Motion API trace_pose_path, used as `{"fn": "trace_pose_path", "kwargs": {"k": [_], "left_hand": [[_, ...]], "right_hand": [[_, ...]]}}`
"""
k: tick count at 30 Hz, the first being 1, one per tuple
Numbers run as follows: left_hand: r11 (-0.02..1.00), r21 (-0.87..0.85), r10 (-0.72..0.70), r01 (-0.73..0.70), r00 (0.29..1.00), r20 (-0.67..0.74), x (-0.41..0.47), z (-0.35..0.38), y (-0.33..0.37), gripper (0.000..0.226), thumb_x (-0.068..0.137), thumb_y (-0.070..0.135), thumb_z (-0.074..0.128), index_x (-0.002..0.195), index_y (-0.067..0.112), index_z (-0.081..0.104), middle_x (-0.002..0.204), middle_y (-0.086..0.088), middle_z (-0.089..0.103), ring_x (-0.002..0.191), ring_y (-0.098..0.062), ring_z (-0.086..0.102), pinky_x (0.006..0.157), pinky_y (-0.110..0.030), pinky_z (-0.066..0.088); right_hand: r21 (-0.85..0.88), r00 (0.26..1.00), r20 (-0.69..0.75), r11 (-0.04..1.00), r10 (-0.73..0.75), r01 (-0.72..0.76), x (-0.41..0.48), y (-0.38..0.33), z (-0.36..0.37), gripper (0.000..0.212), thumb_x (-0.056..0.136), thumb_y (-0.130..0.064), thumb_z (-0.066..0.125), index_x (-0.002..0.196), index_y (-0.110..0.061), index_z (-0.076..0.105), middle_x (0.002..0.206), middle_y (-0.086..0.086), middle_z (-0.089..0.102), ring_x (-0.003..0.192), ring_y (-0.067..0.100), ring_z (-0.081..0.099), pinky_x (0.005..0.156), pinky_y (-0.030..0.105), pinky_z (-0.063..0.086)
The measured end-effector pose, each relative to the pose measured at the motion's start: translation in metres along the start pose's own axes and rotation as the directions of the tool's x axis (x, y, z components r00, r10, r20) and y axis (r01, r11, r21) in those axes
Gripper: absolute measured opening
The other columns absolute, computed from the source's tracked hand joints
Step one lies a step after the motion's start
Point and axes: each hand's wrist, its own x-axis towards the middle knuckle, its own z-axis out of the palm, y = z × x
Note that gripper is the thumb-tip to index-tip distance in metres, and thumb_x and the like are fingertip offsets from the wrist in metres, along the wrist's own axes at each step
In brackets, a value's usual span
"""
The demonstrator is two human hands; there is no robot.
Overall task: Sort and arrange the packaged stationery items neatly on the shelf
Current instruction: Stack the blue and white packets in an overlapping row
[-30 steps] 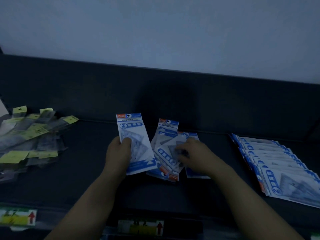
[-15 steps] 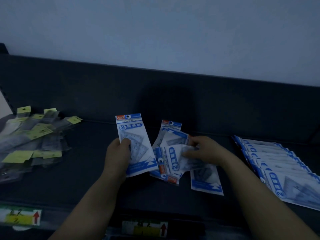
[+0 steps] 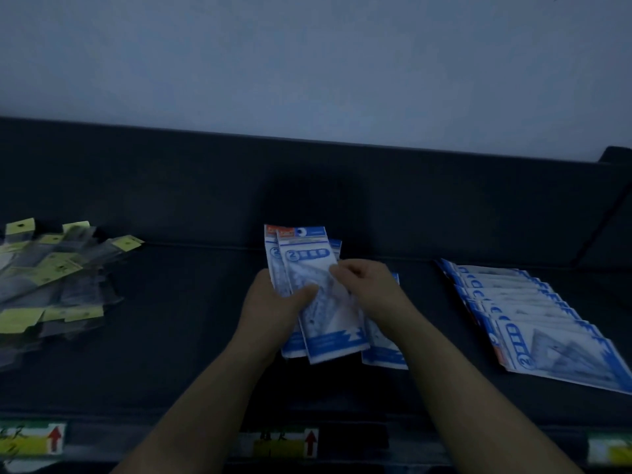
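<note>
The right hand [image 3: 366, 285] has added a second packet to the left hand [image 3: 273, 302]. Both now grasp the blue packets [image 3: 307, 265] above the middle of the shelf [image 3: 191, 354]. Gathering is progressing; a loose packet [image 3: 383, 354] remains.

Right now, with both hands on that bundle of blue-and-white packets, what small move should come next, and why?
Probably the right hand should let go and pick up the loose packet lying on the shelf under its wrist. The left hand already grips the bundle of set-square packets, the right only pinches the front one onto it, and that packet lies ungathered.
</note>
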Motion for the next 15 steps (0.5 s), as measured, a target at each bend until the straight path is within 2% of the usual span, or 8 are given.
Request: {"fn": "trace_pose_path", "kwargs": {"k": [2,3,4,6,8,10,13,15], "left_hand": [[1.000,0.001,-0.003,0.003,0.998,-0.058,0.004,-0.007,-0.009,0.022,0.086,0.005,0.067,0.107,0.011,0.065,0.097,-0.004,0.073,0.081,-0.012,0.071,0.057,-0.015,0.053],[1.000,-0.017,-0.023,0.022,0.996,-0.085,0.007,-0.011,-0.014,0.028,0.087,0.007,0.067,0.114,0.008,0.061,0.104,-0.007,0.071,0.087,-0.015,0.071,0.059,-0.017,0.054],[0.999,-0.037,-0.043,0.039,0.994,-0.104,0.009,-0.014,-0.018,0.033,0.087,0.009,0.066,0.120,0.008,0.058,0.109,-0.009,0.069,0.092,-0.019,0.070,0.061,-0.020,0.055],[0.997,-0.058,-0.067,0.060,0.990,-0.128,0.011,-0.018,-0.025,0.037,0.088,0.010,0.066,0.123,0.008,0.054,0.113,-0.009,0.067,0.096,-0.022,0.068,0.067,-0.027,0.057],[0.995,-0.075,-0.080,0.070,0.988,-0.130,0.011,-0.019,-0.029,0.037,0.087,0.010,0.066,0.123,0.009,0.054,0.112,-0.009,0.067,0.095,-0.022,0.068,0.070,-0.033,0.057],[0.992,-0.089,-0.097,0.087,0.989,-0.116,0.009,-0.017,-0.031,0.037,0.087,0.010,0.066,0.122,0.010,0.054,0.112,-0.010,0.066,0.096,-0.023,0.068,0.073,-0.037,0.057],[0.987,-0.114,-0.127,0.115,0.986,-0.106,0.007,-0.015,-0.035,0.037,0.088,0.007,0.065,0.122,0.009,0.053,0.111,-0.011,0.065,0.096,-0.025,0.067,0.073,-0.037,0.056],[0.984,-0.121,-0.140,0.130,0.987,-0.078,0.007,-0.014,-0.037,0.037,0.088,0.006,0.064,0.123,0.009,0.052,0.112,-0.012,0.066,0.097,-0.026,0.067,0.074,-0.037,0.057]], "right_hand": [[-0.239,0.993,-0.106,0.971,-0.059,0.032,0.000,0.009,-0.011,0.028,0.095,-0.033,0.053,0.107,-0.011,0.066,0.102,0.001,0.067,0.092,0.016,0.060,0.078,0.029,0.047],[-0.440,0.984,-0.169,0.897,-0.052,-0.028,0.001,0.017,-0.019,0.037,0.093,-0.041,0.054,0.113,-0.012,0.061,0.111,0.004,0.064,0.098,0.017,0.056,0.082,0.029,0.045],[-0.610,0.975,-0.223,0.780,-0.002,-0.138,-0.001,0.023,-0.025,0.050,0.087,-0.051,0.056,0.119,-0.013,0.055,0.120,0.008,0.058,0.107,0.022,0.053,0.088,0.031,0.044],[-0.736,0.951,-0.264,0.604,0.158,-0.305,-0.008,0.033,-0.031,0.079,0.075,-0.065,0.062,0.132,-0.013,0.044,0.133,0.013,0.046,0.121,0.030,0.041,0.095,0.036,0.039],[-0.694,0.929,-0.260,0.618,0.263,-0.369,-0.010,0.034,-0.034,0.088,0.070,-0.063,0.070,0.135,-0.012,0.038,0.136,0.014,0.040,0.124,0.032,0.039,0.095,0.038,0.040],[-0.602,0.910,-0.257,0.682,0.326,-0.414,-0.009,0.029,-0.039,0.082,0.067,-0.051,0.079,0.128,-0.010,0.043,0.129,0.015,0.045,0.115,0.030,0.048,0.087,0.037,0.048],[-0.556,0.909,-0.197,0.722,0.369,-0.413,-0.013,0.022,-0.049,0.052,0.069,-0.032,0.083,0.096,-0.006,0.046,0.088,0.004,0.053,0.079,0.019,0.054,0.067,0.031,0.046],[-0.480,0.928,-0.175,0.795,0.328,-0.371,-0.015,0.027,-0.053,0.036,0.073,-0.021,0.080,0.079,-0.011,0.045,0.073,0.001,0.052,0.065,0.014,0.053,0.062,0.030,0.045]]}}
